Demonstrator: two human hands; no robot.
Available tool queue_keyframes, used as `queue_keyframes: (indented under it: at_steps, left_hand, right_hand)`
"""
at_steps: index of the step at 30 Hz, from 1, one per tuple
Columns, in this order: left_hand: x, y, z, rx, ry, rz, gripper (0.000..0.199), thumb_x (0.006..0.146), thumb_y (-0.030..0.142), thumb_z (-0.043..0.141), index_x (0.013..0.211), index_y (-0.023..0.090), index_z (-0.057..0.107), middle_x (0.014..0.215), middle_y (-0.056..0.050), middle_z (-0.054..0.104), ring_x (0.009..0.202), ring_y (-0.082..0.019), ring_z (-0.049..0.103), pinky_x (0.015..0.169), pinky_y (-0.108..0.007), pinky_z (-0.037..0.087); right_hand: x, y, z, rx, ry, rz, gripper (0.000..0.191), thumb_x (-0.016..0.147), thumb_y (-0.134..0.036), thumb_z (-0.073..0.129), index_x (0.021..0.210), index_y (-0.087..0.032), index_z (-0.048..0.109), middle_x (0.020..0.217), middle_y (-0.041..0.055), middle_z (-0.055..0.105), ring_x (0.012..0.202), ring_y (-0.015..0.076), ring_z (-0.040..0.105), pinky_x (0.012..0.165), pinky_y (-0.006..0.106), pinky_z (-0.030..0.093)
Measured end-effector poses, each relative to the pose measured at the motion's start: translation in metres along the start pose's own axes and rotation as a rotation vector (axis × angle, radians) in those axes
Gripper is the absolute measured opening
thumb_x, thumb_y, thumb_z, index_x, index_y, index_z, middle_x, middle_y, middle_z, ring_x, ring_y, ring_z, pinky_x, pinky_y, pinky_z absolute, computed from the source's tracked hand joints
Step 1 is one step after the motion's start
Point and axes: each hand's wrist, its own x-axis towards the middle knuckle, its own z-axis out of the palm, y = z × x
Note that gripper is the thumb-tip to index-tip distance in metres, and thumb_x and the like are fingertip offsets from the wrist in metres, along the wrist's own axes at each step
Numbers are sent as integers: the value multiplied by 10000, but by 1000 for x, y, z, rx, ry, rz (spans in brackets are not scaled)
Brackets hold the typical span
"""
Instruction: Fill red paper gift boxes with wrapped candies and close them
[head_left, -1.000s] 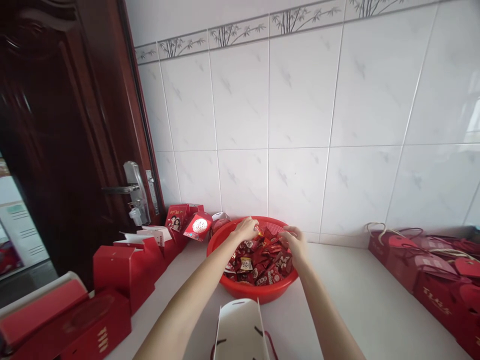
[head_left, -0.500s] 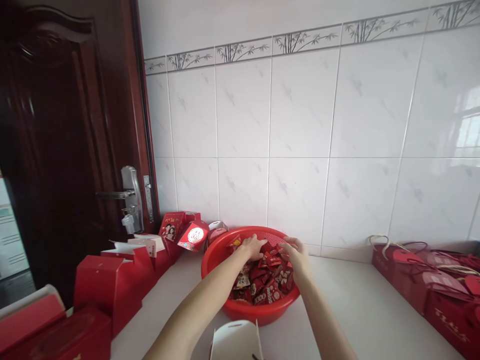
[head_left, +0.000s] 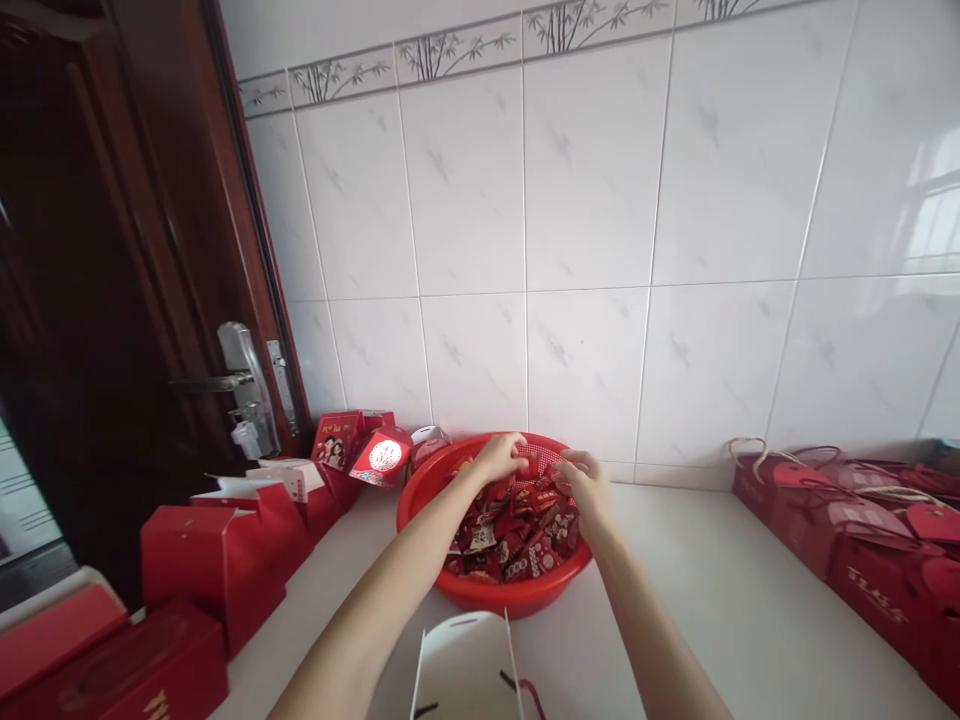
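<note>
A round red plastic basket [head_left: 517, 600] stands against the tiled wall, filled with small packets in red wrappers [head_left: 517, 535]. My left hand [head_left: 501, 460] is over its far side, fingers curled down; what is between them, if anything, is hidden. At the right part of the basket, my right hand [head_left: 587, 488] bends its fingers inward, close to red packets; I cannot make out what it grips. Nearer to me, between my forearms, stands an open box with a white inside [head_left: 466, 665], partly cut off by the lower edge.
Red gift boxes [head_left: 217, 560], some with raised flaps, line the left side of the white tabletop [head_left: 675, 580]. Red boxes with cord handles [head_left: 840, 550] stand in a row at the right. A dark wooden door [head_left: 112, 250] with a metal handle is at the left.
My left hand has lifted slightly and its fingers, spread before, are now curled. My right hand stays near the basket's right side. The view has tilted down a little.
</note>
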Motion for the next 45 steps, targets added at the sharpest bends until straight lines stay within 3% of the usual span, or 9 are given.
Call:
queue_keyframes:
  at_steps: [5,11,17,21,25,29,37,41,45]
  left_hand:
    - [6,12,-22,-163,21,13,241,878,301,672,1053,142,718,1005,-90,744,881,-199,672,895,-391,546]
    - [-27,46,-29,-333,18,134,294,783,330,693,1021,176,768,1078,-85,742,986,-228,671,939,-390,519]
    - [-56,59,-28,-404,-26,169,142,681,181,662,770,205,770,1213,-71,674,1162,-261,605,983,-378,482]
    - [-58,59,-26,-496,46,94,228,744,258,660,952,196,728,1153,-58,704,1068,-243,645,966,-387,490]
    - [-58,60,-21,-557,-72,-20,396,767,418,746,1068,164,697,1107,-87,730,1032,-249,668,932,-383,510]
    - [-59,62,-22,-505,-120,20,451,752,505,759,1018,141,739,1052,-94,755,1006,-261,672,924,-382,504]
    - [-56,52,-25,-390,49,96,433,745,535,742,961,160,742,1007,-76,756,957,-238,671,914,-372,516]
    - [-56,49,-20,-372,116,116,391,741,508,743,909,157,702,983,-75,731,952,-233,662,907,-355,513]
    - [-58,50,-16,-265,110,89,386,932,496,505,1086,176,655,1126,-79,699,1009,-222,652,933,-341,498]
  right_hand:
    - [0,-4,1,7,-9,31,193,638,-267,690,798,-208,601,676,-26,661,555,125,615,590,250,499]
    - [4,-5,1,112,-192,172,320,801,-532,636,874,-222,608,669,29,701,584,200,684,591,305,548]
    - [3,-5,-3,237,-228,134,347,630,-425,834,834,-203,663,763,5,706,598,162,660,683,326,606]
    - [1,-5,-4,288,-220,116,389,564,-408,875,817,-194,672,778,10,712,667,179,681,714,323,612]
    - [0,-5,-4,288,-218,76,364,565,-406,864,805,-200,685,811,3,709,732,187,678,722,325,615]
    - [-2,-6,-4,200,-228,35,291,628,-406,805,804,-200,698,823,7,708,777,183,658,680,297,597]
    - [-12,-12,-2,-19,-345,44,347,526,-304,872,689,-184,590,670,0,698,588,162,644,550,267,515]
    - [-15,-13,-2,-99,-436,64,417,541,-271,867,903,-189,677,730,5,729,632,191,686,563,279,537]
    - [-11,-11,0,62,-212,-17,398,548,-270,837,897,-187,665,796,9,735,677,174,688,607,274,568]
